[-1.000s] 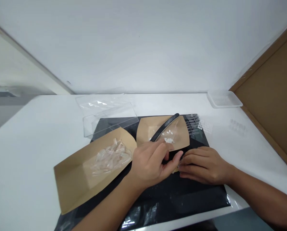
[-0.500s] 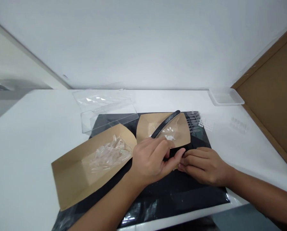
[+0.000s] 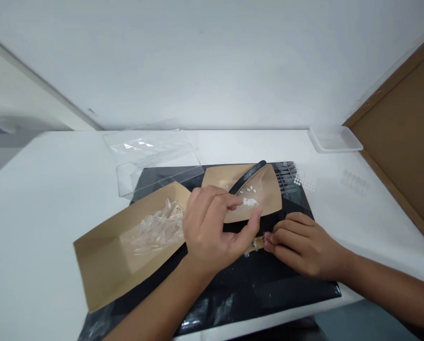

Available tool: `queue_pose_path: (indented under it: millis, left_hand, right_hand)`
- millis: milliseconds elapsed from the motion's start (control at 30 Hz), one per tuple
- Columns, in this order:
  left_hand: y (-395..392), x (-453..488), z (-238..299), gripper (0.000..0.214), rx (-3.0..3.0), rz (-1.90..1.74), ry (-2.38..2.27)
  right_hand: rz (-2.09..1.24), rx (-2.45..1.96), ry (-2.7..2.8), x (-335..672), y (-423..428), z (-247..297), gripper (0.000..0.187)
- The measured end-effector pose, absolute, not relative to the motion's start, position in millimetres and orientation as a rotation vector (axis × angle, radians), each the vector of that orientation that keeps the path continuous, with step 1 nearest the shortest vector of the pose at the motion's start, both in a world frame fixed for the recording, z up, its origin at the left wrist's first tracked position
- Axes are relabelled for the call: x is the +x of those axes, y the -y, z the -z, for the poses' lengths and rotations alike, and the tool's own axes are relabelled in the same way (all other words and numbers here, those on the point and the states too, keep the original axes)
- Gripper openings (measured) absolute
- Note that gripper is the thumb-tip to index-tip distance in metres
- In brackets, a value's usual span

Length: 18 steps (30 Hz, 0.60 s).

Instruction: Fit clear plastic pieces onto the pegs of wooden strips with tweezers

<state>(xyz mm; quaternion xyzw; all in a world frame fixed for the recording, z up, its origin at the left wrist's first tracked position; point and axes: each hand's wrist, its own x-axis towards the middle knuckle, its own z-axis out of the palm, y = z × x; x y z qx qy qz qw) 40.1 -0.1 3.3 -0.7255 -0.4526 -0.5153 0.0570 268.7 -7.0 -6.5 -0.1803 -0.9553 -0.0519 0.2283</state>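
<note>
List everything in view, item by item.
white table: one, white, under everything
black plastic sheet: one, black, on the table
left kraft paper tray: one, tan, on the sheet
clear nail tips: many, clear, in the left tray
right kraft paper tray: one, tan, on the sheet
white pieces: several, white, in the right tray
nail file: one, black, on the right tray
row of nail tips: one, grey, at the sheet's far edge
clear plastic box: one, clear, far side of the table
clear plastic tray: one, clear, far right corner
cardboard panel: one, brown, right
small strip: one, tan, in the right hand's fingertips
left hand: one, above the trays, holding nothing
right hand: one, on the sheet
</note>
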Motion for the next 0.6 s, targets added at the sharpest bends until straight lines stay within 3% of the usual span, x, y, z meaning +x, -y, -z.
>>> queue_pose_path:
  millis: [300,600]
  left_hand:
    - [-2.4,37.8,-1.8,0.018,-2.257,1.497,1.35]
    - [-5.2,29.9,5.9,0.068,-2.305,1.457,1.283]
  right_hand:
    - [0.02,-0.482,2.609,272.1,3.3,13.4,0.014]
    - [-0.198,-0.503,2.526,275.7,-4.9,18.2,0.005]
